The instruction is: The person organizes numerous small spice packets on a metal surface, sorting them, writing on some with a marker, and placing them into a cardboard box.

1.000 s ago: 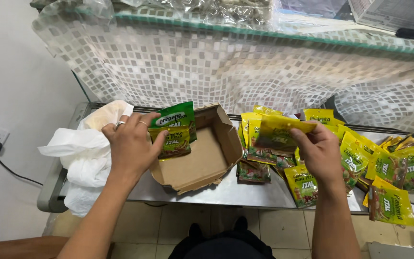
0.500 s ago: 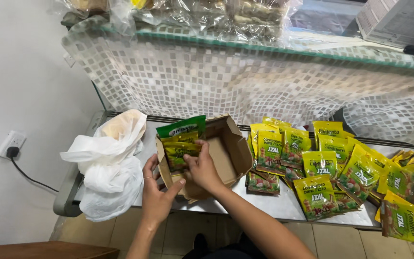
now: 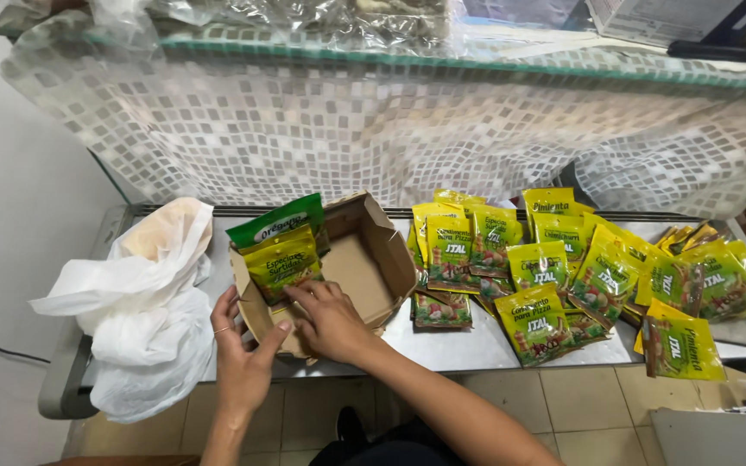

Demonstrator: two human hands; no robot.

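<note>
An open brown cardboard box (image 3: pixel 371 259) lies on a metal counter (image 3: pixel 442 345). At its left end stand a yellow spice sachet (image 3: pixel 283 263) and a green sachet (image 3: pixel 276 222) behind it. My left hand (image 3: pixel 239 349), a ring on one finger, holds the box's near left corner. My right hand (image 3: pixel 330 318) reaches into the box, fingers touching the bottom of the yellow sachet. A spread of many yellow-green sachets (image 3: pixel 563 267) covers the counter to the right of the box.
A white plastic bag (image 3: pixel 144 311) lies crumpled at the counter's left end. A wall of small mosaic tiles (image 3: pixel 373 121) rises behind, with a glass shelf (image 3: pixel 442 52) on top. Tiled floor (image 3: pixel 563 406) shows below the counter edge.
My right hand left the sachet pile and came across into the box. The yellow sachet now stands in the box in front of the green one. My left hand dropped to the box's corner.
</note>
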